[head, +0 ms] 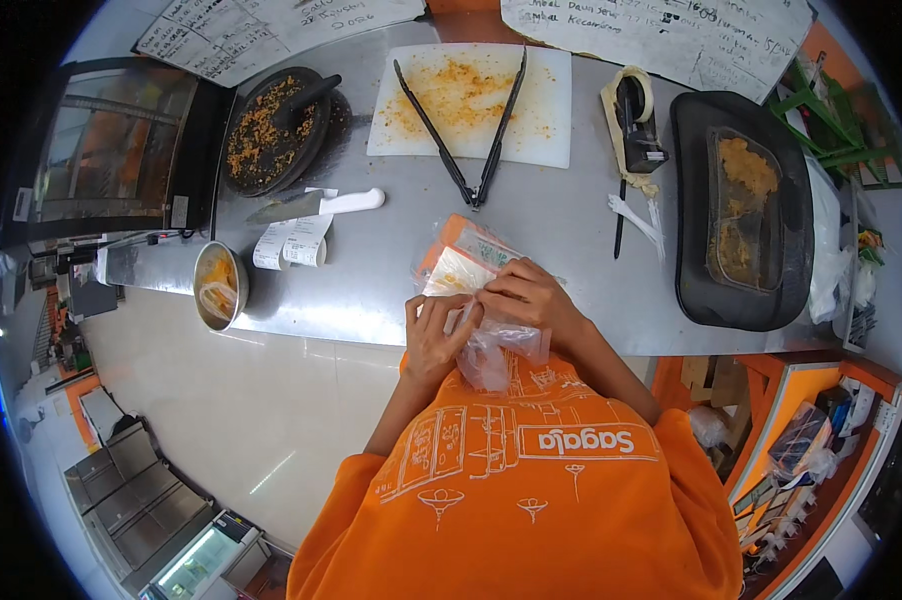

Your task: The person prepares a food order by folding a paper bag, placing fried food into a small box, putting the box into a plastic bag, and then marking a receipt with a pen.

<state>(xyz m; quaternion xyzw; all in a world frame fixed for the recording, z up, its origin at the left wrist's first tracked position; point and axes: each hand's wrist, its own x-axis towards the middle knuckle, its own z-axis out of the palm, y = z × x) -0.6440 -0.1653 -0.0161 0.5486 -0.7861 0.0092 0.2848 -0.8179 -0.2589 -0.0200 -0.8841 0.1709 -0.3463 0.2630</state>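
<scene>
My left hand (pixel 437 334) and my right hand (pixel 533 300) meet at the metal table's front edge, close to my orange shirt. Between them, their fingertips pinch the gathered neck of a clear plastic bag (pixel 487 364). The bag's loose end hangs toward my shirt. Its filled part lies on the table beyond my fingers, around an orange and white packet (pixel 451 271). A marked orange and clear wrapper (pixel 488 244) shows at the packet's far side and bears writing. My fingers hide the exact pinch point.
Black tongs (pixel 477 176) lie spread over a crumb-covered white cutting board (pixel 383 135). Leftward are a stone mortar (pixel 245 176) with pestle, a white-handled knife (pixel 353 201), receipts (pixel 297 244) and a metal bowl (pixel 233 319). A tape dispenser (pixel 642 150) and black tray (pixel 691 285) stand right.
</scene>
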